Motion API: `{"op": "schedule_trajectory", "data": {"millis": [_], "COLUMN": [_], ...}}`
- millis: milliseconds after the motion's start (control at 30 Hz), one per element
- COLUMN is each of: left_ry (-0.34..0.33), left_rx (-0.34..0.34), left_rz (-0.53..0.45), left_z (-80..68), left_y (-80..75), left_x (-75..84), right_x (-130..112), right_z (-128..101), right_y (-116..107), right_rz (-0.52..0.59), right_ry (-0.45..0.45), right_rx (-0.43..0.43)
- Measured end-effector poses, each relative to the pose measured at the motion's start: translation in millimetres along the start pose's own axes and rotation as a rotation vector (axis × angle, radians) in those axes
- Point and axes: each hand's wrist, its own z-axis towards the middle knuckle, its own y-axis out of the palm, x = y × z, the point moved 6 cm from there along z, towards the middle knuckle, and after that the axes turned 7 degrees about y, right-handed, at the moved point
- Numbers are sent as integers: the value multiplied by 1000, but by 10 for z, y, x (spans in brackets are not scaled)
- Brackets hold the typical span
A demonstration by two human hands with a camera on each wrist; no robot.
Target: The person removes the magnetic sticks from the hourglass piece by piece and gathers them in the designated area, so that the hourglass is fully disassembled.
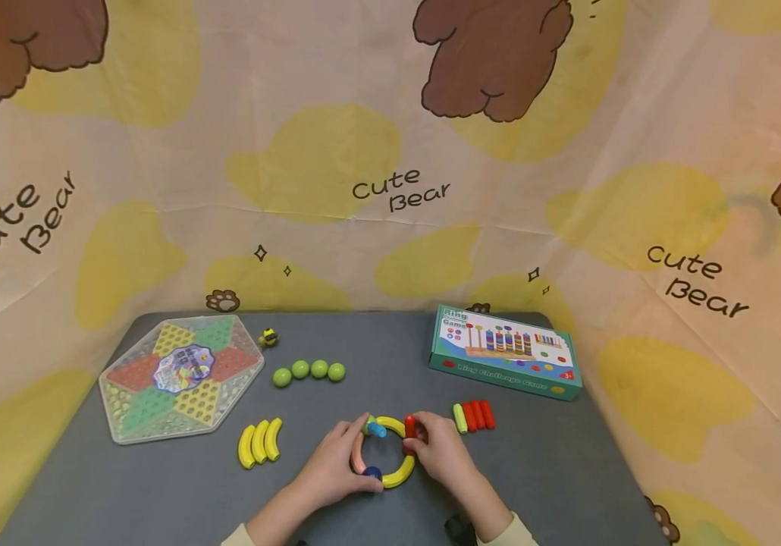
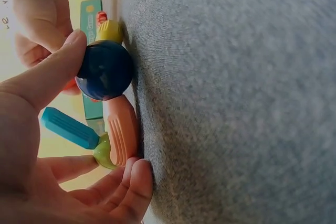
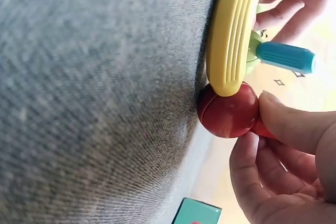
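two hands at a ring of toy pieces on the near middle of the surface

the grey surface carries everything. largest on it is one hexagonal game board toward the far left corner, then one teal game box toward the far right corner. the ring of pieces lies at the near middle, between the two hands. it shows two yellow arcs, one peach arc, one blue ball, one red ball and one blue peg.

the left hand curls round the ring's left side, its thumb pressing the blue ball and fingers under the peach arc. the right hand pinches the red ball at the ring's right side.

three loose yellow arcs lie left of the ring. four green balls sit in a row beyond it. four short sticks, one green and three red, lie just right. one small yellow toy is beside the board.

bare surface lies along the near left and right edges.
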Motion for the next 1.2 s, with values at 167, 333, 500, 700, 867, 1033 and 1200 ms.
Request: {"op": "schedule_trajectory", "data": {"millis": [167, 333, 500, 700, 867, 1033, 1200], "left_ry": [1, -2, 10, 24, 45, 29, -39], "left_rx": [-7, -3, 1, -3, 0, 20, 84], "left_rz": [6, 9, 20, 20, 6, 10, 14], "left_z": [2, 6, 8, 8, -5, -22, -20], "left_y": [4, -7, -8, -4, -36, -69, -92], "left_x": [10, 30, 47, 53, 45, 17, 9], "right_x": [-3, -31, -48, 1, 101, 204, 290], "right_z": [-14, -28, -43, -70, -64, -68, -79], "right_y": [12, 16, 12, -85, -262, -411, -530], "right_rz": [9, -14, -21, 75, 227, 232, 217], "right_ry": [7, -8, -21, -5, 42, 70, 85], "right_rx": [-5, -8, 9, 98, 143, 197, 231]}}
